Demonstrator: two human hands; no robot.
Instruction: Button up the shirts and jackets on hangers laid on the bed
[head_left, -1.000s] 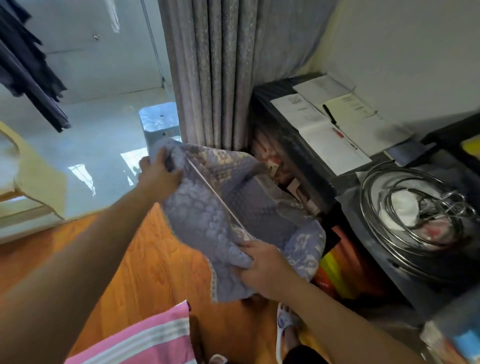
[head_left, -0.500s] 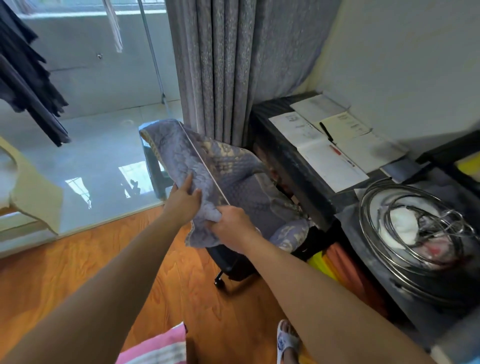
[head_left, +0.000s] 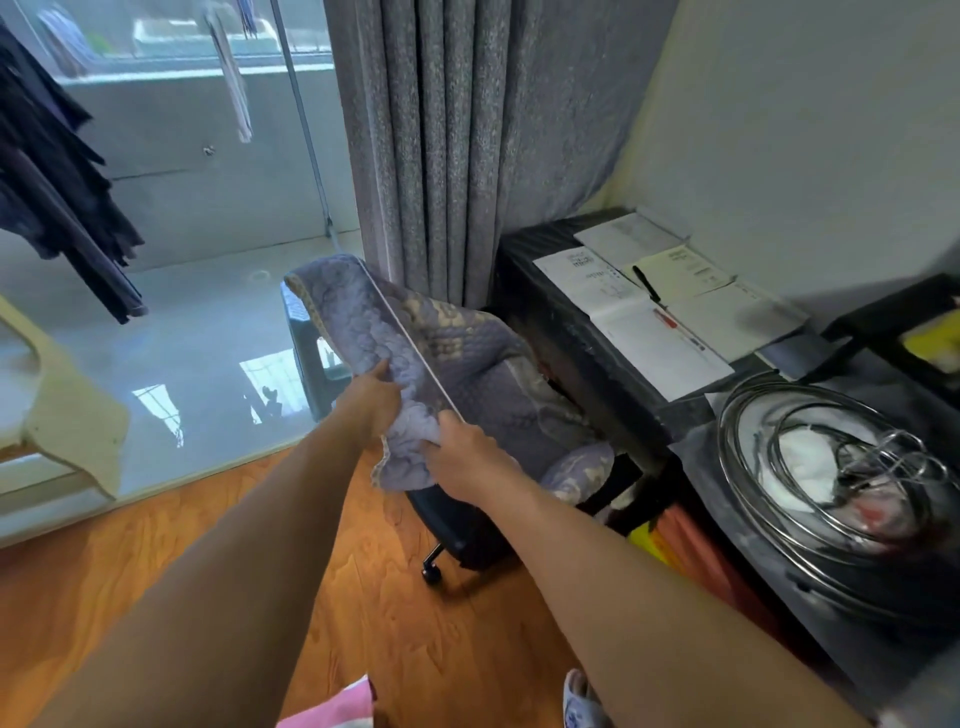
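A grey-blue quilted cloth (head_left: 363, 306) with a beige pattern and a thin white seam lies draped over the back and seat of a black office chair (head_left: 457, 525). My left hand (head_left: 376, 402) grips the cloth's lower left edge. My right hand (head_left: 460, 449) pinches the same lower edge close beside it, at the bottom end of the white seam. No shirt, jacket or hanger on a bed is in view; only a pink striped corner of fabric (head_left: 337, 709) shows at the bottom edge.
A black desk (head_left: 566, 332) with papers and a pen stands right of the chair. A coil of metal rings (head_left: 831, 483) lies at the far right. A grey curtain (head_left: 447, 130) hangs behind. Dark clothes (head_left: 57, 182) hang beyond the glass door at left. Wooden floor below.
Both hands have come together at the cloth's lower edge, and the cloth has gone from held up in the air to draped over the chair. The view has lifted.
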